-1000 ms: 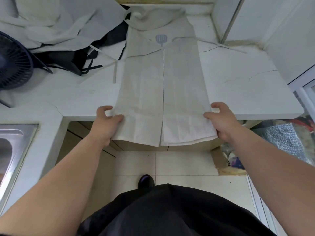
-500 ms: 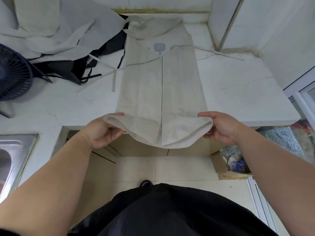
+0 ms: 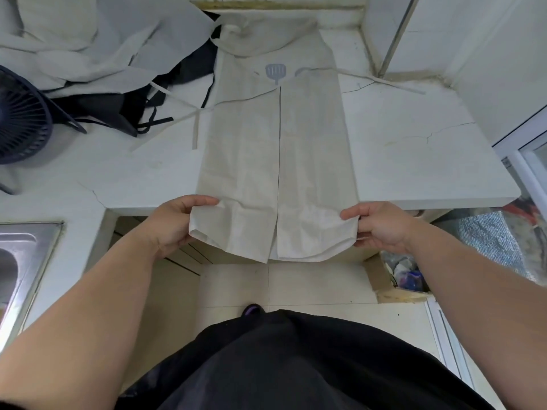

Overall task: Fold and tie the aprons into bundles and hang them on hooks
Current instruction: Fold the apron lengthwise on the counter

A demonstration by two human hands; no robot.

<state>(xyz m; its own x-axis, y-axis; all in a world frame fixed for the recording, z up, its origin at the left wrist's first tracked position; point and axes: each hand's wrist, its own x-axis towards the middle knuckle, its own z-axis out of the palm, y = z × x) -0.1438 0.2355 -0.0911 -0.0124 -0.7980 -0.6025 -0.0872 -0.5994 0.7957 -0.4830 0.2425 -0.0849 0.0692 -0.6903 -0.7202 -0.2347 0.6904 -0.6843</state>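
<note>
My left hand (image 3: pixel 173 224) pinches the near left corner of the beige apron (image 3: pixel 275 161), fingers curled round the hem. My right hand (image 3: pixel 381 226) grips the near right corner the same way. Between them the hem sags just off the front edge of the counter (image 3: pixel 414 161). The rest of the apron lies flat along the counter, its two sides folded in to meet at the middle. A heap of other aprons (image 3: pixel 103 54) lies at the counter's far left, beside a dark fan (image 3: pixel 20 116).

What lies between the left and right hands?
Only the lower end of the beige apron, pinched by the left hand and right hand, in the head view.
</note>
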